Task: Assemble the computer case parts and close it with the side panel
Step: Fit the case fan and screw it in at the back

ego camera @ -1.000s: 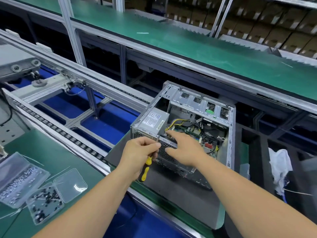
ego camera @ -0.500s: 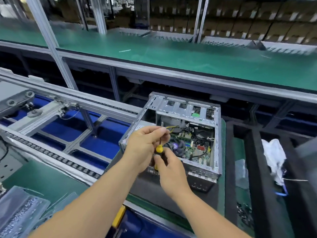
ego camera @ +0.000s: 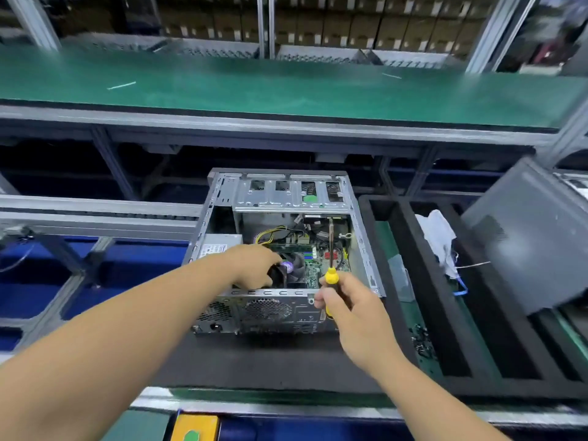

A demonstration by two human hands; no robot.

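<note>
A green conveyor belt [ego camera: 286,87] spans the width, carried on a grey aluminium frame [ego camera: 254,122]. Behind the belt: stacked cardboard boxes [ego camera: 350,23]. Below the belt, left: blue floor panels [ego camera: 127,275].

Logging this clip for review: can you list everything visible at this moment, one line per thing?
computer case: one, silver metal, open side up, on the dark mat at centre
circuit board: one, green, inside the case
cooling fan: one, black, on the board, at the left hand's fingertips
yellow and black wires: one bundle, inside the case, behind the fan
screwdriver: one, yellow handle, metal shaft pointing up and away over the case
side panel: one, grey, tilted at the right
white cloth: one, in the black tray, right of the case
green bench: one, behind the case
left hand: reaching inside the case at the fan
right hand: gripping the screwdriver handle
</note>
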